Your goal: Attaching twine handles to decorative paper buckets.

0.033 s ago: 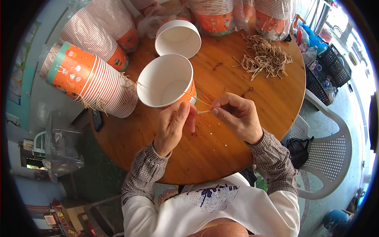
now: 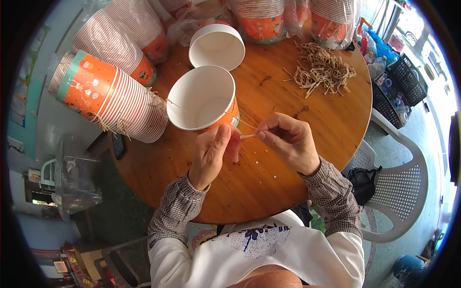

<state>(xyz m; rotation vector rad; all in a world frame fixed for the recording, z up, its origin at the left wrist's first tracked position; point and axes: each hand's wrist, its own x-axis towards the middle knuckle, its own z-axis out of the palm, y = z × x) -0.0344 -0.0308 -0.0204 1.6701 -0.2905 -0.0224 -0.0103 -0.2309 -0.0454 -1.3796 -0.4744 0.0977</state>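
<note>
Now, cord [image 2: 248, 124] is pinched by right hand [image 2: 291, 144] | gripped, too, by left hand [image 2: 210, 152] | orange bucket [image 2: 204, 93] is parked just beyond the left hand

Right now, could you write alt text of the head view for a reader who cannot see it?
A person's left hand and right hand hold thin string beside a white-lined orange tub on a round wooden table. At left leans a stack of tubs; a string heap lies at upper right.
</note>
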